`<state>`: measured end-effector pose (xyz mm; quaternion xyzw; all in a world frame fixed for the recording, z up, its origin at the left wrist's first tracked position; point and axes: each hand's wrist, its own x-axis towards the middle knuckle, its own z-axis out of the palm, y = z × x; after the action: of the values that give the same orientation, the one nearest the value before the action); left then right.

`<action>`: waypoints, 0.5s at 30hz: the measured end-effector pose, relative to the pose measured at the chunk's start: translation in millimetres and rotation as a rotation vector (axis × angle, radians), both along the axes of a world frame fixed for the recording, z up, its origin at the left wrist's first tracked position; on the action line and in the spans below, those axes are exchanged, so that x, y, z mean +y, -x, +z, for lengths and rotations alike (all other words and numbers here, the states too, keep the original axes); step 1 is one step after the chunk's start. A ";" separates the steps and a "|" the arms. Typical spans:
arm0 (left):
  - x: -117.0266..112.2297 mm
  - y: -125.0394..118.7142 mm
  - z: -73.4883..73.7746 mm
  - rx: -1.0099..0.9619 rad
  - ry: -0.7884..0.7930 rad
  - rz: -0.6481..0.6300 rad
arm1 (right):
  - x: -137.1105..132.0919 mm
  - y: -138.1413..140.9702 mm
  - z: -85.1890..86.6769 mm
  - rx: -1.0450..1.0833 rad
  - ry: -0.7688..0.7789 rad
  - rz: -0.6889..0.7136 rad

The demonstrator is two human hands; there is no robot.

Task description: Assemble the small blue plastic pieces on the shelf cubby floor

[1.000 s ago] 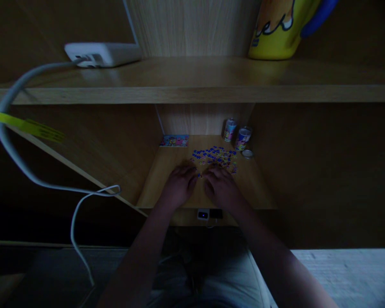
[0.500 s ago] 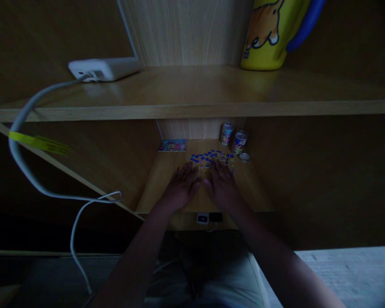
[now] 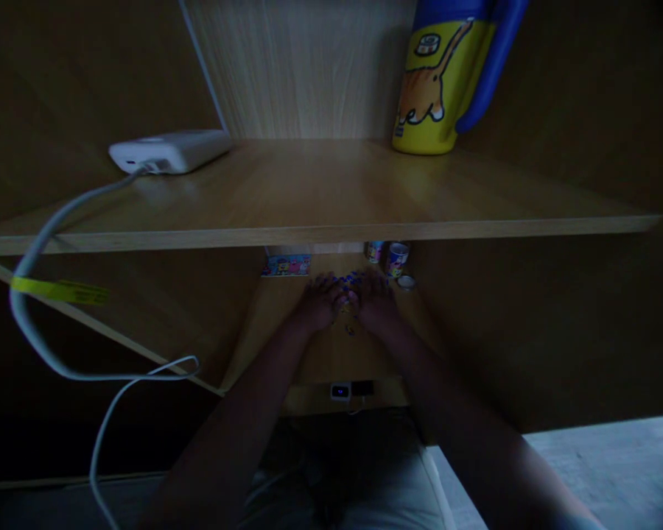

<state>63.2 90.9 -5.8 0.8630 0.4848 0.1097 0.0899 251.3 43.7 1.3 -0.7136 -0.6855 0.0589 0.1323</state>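
Well, a white power bank (image 3: 169, 152) sits on the upper shelf (image 3: 309, 199), its cable (image 3: 77, 204) trailing down past a yellow tag (image 3: 60, 291). Lower down, a picture card (image 3: 286, 266) lies at 10 o'clock from the hands. The left hand (image 3: 317, 302) and right hand (image 3: 376, 302) curve low, narrowly spaced, fingertips nearly meeting; I cannot tell whether either holds anything. Puzzle pieces (image 3: 351, 278) spread at 12 o'clock under the fingers. Two cans (image 3: 398, 259) and a lid (image 3: 406, 282) stand at 1 o'clock, and a yellow mug (image 3: 442, 88) rests on the shelf.
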 end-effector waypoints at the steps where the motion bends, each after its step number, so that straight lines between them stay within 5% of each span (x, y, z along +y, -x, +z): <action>1: -0.6 0.5 -1.2 0.001 -0.001 0.019 | 3.7 -0.3 -0.9 -0.003 0.001 -0.003; 15: -49.9 -2.4 -17.7 -0.009 -0.009 0.338 | 38.2 16.0 -8.2 -0.033 0.100 0.070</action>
<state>65.6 41.0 -23.5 0.7691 0.6222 0.1292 0.0685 235.3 81.9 -7.0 -0.6956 -0.7085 0.0859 0.0829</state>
